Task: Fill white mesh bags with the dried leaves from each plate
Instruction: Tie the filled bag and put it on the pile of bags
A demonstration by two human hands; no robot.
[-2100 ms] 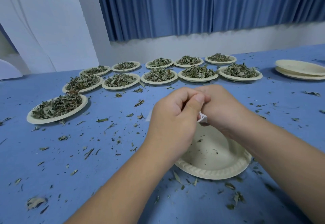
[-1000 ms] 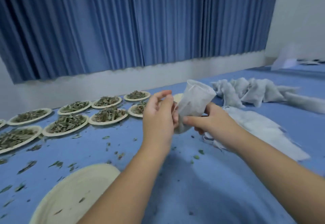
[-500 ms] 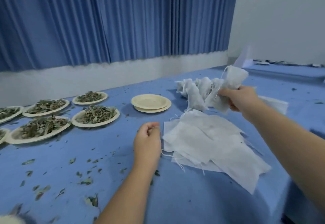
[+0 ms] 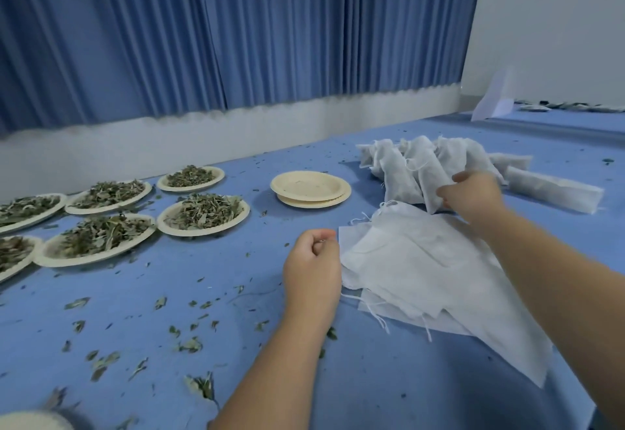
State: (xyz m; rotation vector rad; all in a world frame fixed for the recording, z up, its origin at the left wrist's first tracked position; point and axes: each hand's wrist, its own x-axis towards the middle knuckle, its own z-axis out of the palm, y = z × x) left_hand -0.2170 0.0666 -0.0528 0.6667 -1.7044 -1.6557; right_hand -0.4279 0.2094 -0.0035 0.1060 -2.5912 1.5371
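My right hand (image 4: 473,196) grips a filled white mesh bag (image 4: 430,182) that lies against the heap of filled bags (image 4: 399,166) at the back right of the blue table. My left hand (image 4: 313,260) hovers as a curled fist with nothing visible in it, touching the left edge of a stack of flat empty mesh bags (image 4: 422,270). Several paper plates of dried leaves stand at the left, the nearest being one plate (image 4: 203,215) and another plate (image 4: 98,240).
A stack of empty paper plates (image 4: 309,188) sits between the leaf plates and the bags. Another empty plate's rim (image 4: 30,421) shows at the bottom left corner. Leaf crumbs are scattered over the blue tabletop (image 4: 152,311). A blue curtain and white wall stand behind.
My right hand has lowered the filled bag from the air down onto the heap of filled bags. My left hand stays curled beside the empty bags.
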